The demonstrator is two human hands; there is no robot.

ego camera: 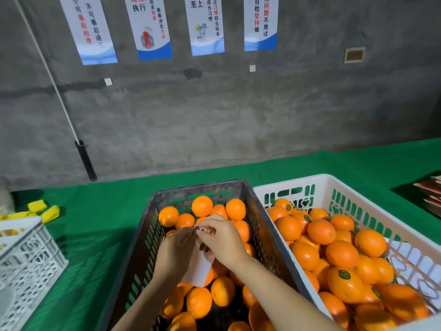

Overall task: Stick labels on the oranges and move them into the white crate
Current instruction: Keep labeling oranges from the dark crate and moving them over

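A dark grey crate (195,187) in the middle holds several unlabelled oranges (202,206). To its right stands the white crate (338,185), filled with oranges, some bearing round dark labels (344,274). Both hands hover over the grey crate. My left hand (175,254) holds a white label sheet (199,271) that hangs down. My right hand (222,237) pinches the top edge of the same sheet, where small dark labels (202,247) show. No orange is in either hand.
A green cloth (95,235) covers the table. A white lattice crate (26,254) sits at the left edge, yellow pieces (49,212) behind it. Red printed sheets (429,189) lie at the far right. A concrete wall with posters rises behind.
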